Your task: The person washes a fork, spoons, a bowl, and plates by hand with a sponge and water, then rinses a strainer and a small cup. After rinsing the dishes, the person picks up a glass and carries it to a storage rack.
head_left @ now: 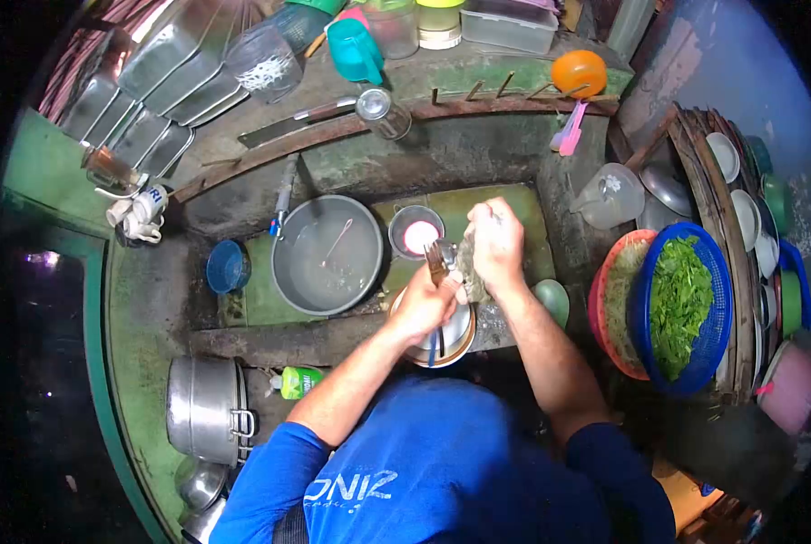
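Note:
My left hand (433, 301) is closed round a bundle of forks and spoons (438, 263), their metal ends pointing up. Close on its right, my right hand (496, 238) is closed on a greyish scrubbing cloth (471, 267) that hangs below the fingers, beside the cutlery. Under my left hand, stacked plates (458, 337) sit at the basin's front ledge. A small grey bowl (406, 219) with a pink-and-white round thing in it stands just behind my hands. Left of them is a large grey tub (351, 292) of cloudy water, with a thin pink-handled utensil in it.
A blue basket (725, 313) of green leaves and a red basket (598, 313) stand at right. A blue bowl (228, 267) and a tap (283, 201) are left of the tub. A steel pot (204, 408) stands lower left; a green bowl (552, 302) lies right of my hands.

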The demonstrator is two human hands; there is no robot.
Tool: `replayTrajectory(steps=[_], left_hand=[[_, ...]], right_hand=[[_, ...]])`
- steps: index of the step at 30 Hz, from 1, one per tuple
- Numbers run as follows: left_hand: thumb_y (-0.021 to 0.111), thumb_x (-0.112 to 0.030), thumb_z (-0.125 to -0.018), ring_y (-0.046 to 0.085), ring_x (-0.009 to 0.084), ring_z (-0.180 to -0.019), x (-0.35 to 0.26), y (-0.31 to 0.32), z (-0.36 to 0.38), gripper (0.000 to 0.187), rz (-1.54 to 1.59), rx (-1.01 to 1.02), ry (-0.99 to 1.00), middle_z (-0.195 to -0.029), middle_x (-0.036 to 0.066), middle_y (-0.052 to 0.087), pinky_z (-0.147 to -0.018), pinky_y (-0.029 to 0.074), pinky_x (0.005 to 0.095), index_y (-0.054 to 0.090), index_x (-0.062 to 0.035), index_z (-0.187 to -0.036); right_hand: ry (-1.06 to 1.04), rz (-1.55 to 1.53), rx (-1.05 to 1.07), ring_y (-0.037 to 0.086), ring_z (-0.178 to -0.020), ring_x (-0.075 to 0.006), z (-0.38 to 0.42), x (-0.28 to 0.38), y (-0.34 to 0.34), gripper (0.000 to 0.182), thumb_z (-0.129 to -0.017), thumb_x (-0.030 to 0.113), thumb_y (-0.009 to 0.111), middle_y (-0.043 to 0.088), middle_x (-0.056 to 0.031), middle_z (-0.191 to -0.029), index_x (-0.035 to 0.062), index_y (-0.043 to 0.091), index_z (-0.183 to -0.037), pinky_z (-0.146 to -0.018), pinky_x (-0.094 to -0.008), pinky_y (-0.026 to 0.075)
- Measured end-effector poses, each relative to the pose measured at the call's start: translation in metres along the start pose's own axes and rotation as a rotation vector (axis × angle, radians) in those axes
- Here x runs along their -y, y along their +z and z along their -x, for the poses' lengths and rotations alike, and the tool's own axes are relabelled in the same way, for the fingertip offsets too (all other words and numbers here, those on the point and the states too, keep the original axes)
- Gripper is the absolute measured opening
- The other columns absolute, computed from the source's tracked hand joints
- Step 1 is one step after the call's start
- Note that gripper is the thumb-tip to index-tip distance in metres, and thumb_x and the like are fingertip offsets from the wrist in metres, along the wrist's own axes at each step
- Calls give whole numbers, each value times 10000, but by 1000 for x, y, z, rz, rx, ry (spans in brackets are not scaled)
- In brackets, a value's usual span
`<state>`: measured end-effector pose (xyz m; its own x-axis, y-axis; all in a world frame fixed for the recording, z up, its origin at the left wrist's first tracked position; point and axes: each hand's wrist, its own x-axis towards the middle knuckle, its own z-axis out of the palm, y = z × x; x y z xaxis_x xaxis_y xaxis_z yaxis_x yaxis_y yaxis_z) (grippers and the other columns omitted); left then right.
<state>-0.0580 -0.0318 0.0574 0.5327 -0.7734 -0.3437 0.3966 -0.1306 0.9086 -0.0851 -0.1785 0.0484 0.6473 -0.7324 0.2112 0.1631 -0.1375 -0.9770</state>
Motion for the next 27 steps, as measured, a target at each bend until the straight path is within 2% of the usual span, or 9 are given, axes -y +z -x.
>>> replayTrajectory(steps=[4,7,9,12,13,16,20,24,27], left_hand=[[493,-205,-967,472,65,-596,-3,-15,3,191,-310,-27,106,-660,-18,524,-543,385,240,499,-59,-844],[477,-253,-984,381,36,-423,7,-30,2,289,-341,-106,194,-570,-38,487,-385,289,224,530,-68,-768],[477,-234,-983,445,52,-476,11,-36,4,240,-298,-160,187,-620,-17,542,-434,359,235,544,-51,-844],[459,-178,-977,568,112,-652,8,-31,7,172,-377,-136,145,-702,28,576,-644,478,284,508,-15,-952],[464,-156,-970,569,116,-664,15,-27,8,157,-617,-291,149,-689,34,580,-644,470,282,521,-17,-926],[474,-172,-971,513,91,-496,22,-32,17,159,-421,-93,110,-653,18,593,-473,425,285,533,-30,-933],[423,-306,-991,524,106,-470,45,-46,5,320,-217,-195,2,-670,30,610,-446,432,281,572,-33,-917],[407,-405,-990,547,93,-487,61,-71,3,402,-38,-303,59,-694,45,629,-436,431,260,603,-54,-998],[474,-396,-969,542,69,-543,44,-93,14,358,-29,-342,107,-702,0,602,-437,411,246,617,-72,-1019]], right_hand=[[-527,380,-204,632,-610,-302,-24,16,-4,142,-868,116,614,581,-144,-665,17,527,-817,-548,-353,476],[-313,358,-386,551,-585,-153,-35,2,-14,200,-883,164,633,576,-72,-659,5,537,-808,-551,-307,439],[111,28,-162,555,-732,-97,-25,-1,-15,189,-932,202,581,602,2,-747,29,571,-856,-688,-248,432],[151,-132,126,572,-731,-106,19,-27,16,179,-932,205,575,593,-21,-762,28,556,-908,-718,-246,449],[186,-74,108,575,-686,-118,26,-31,26,170,-936,209,565,589,-29,-745,41,542,-919,-674,-261,462],[319,-247,96,578,-656,-119,11,-20,24,150,-953,204,505,568,-42,-702,59,525,-919,-630,-251,463],[359,-240,521,577,-672,-126,29,-25,38,136,-923,163,522,588,-55,-745,31,556,-917,-652,-263,476],[275,-185,400,559,-677,-113,22,-21,43,145,-904,145,525,595,-36,-763,35,576,-825,-623,-263,450],[317,-44,914,578,-717,-137,21,-28,40,89,-812,73,547,616,-33,-752,9,605,-790,-675,-303,467]])
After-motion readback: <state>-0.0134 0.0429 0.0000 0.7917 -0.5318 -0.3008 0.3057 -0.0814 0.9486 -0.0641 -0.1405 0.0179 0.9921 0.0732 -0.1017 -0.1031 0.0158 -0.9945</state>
